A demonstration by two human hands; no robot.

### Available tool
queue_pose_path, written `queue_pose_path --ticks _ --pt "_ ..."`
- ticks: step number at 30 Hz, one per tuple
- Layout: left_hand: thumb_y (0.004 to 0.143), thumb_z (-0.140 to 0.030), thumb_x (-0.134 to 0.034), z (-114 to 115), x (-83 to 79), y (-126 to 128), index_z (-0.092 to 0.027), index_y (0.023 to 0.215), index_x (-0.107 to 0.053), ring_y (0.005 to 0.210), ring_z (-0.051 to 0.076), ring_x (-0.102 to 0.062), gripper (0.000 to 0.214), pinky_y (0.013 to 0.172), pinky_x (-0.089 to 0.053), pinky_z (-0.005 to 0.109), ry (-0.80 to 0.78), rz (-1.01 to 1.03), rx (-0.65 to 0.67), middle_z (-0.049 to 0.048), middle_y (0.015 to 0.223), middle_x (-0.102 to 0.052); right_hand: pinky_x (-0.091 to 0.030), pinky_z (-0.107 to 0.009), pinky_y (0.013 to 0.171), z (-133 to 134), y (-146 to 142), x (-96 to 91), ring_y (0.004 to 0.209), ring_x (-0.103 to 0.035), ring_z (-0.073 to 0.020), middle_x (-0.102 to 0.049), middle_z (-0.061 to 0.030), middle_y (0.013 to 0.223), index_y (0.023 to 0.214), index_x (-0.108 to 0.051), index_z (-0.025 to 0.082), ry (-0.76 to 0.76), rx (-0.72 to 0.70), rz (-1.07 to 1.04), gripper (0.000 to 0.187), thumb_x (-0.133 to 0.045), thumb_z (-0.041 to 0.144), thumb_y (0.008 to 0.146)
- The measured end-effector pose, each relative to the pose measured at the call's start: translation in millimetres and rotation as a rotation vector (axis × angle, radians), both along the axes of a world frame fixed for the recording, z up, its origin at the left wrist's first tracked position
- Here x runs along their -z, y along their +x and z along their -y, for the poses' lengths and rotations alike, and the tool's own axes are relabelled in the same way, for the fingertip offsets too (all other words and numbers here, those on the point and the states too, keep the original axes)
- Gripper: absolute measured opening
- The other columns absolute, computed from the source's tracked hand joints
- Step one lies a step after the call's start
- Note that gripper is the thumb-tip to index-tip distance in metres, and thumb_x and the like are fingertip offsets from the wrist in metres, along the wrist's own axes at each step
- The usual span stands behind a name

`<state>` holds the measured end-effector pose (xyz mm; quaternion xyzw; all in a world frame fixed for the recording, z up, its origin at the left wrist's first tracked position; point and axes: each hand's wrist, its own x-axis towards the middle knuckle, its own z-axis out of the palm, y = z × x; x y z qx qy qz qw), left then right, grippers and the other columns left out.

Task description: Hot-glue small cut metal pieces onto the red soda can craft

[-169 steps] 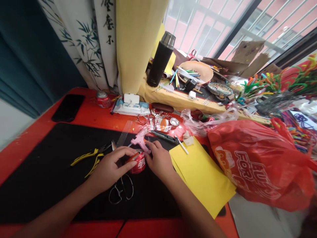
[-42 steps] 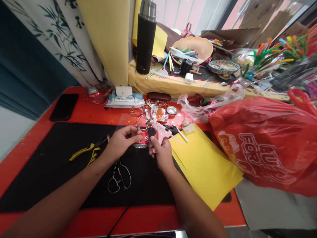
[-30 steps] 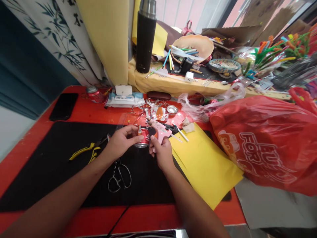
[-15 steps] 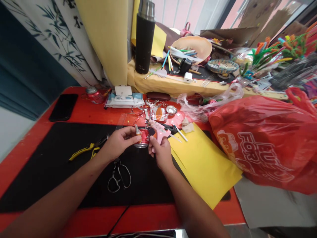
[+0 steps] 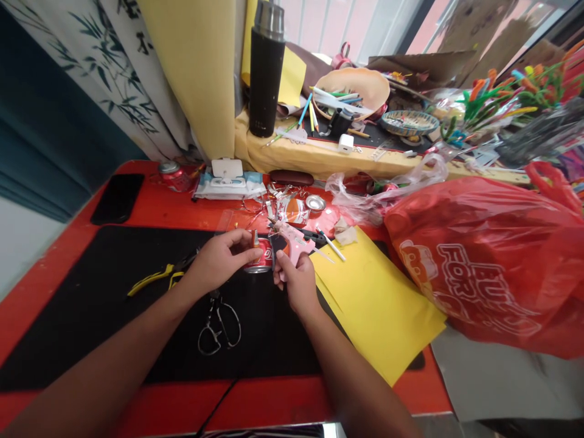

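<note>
Red plastic bag (image 5: 493,261): large white-outlined capitals, tilted; "FOR" legible; adjoining line distorted by folds, uncertain. 
White curtain (image 5: 119,73): black Chinese characters, upper part cut off by picture edge; lowest appears to be 不. 
Red can (image 5: 263,261) at left fingers (image 5: 239,236): part of white lettering, word incomplete. 
Printed scrap (image 5: 294,210) on counter (image 5: 182,211): white lettering, too small to read. 
Black flask (image 5: 266,79): tiny mark near base, illegible.

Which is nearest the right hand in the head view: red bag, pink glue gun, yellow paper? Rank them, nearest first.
1. Pink glue gun: in the right hand.
2. Yellow paper: flat on the table, just right of that hand.
3. Red bag: farther right, past the paper.
</note>
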<state>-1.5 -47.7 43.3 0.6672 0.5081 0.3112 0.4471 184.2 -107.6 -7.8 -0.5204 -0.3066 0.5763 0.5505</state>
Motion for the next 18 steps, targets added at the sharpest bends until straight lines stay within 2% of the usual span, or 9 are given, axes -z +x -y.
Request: queue_pose_path --ticks 7,12,18 --pt "0.085 -0.052 -0.082 -1 -1.9 0 -0.023 0.081 -0.07 0.071 0.019 -0.065 0.031 0.073 -0.055 0.03 0.002 -0.02 0.005 -0.0008 0.076 -0.073 -0.038 -0.022 0.039 1 0 0.9 0.042 -0.053 -0.0117 -0.063 0.0023 0.053 0.073 -0.064 0.022 0.014 0.001 -0.029 0.045 -0.081 0.058 0.093" --pt "0.085 -0.055 -0.083 1 1.0 0 -0.022 0.086 -0.071 0.074 0.02 -0.066 0.035 0.076 -0.056 0.031 -0.007 0.021 -0.019 0.0001 0.082 -0.075 -0.036 -0.022 0.039 1 -1 -5.1 0.041 -0.051 -0.0111 -0.062 0.0021 0.052 0.072 -0.065 0.021 0.015 0.005 -0.013 0.045 -0.08 0.058 0.092" --pt "0.084 -0.057 -0.086 -3 4.2 1 -0.022 0.085 -0.072 0.072 0.019 -0.065 0.038 0.071 -0.055 0.03 -0.039 0.067 0.008 0.0007 0.081 -0.074 -0.039 -0.022 0.04 0 -5 -9.7 0.04 -0.052 -0.0114 -0.066 0.0004 0.052 0.075 -0.066 0.021 -0.013 0.019 0.017 0.043 -0.081 0.057 0.091"
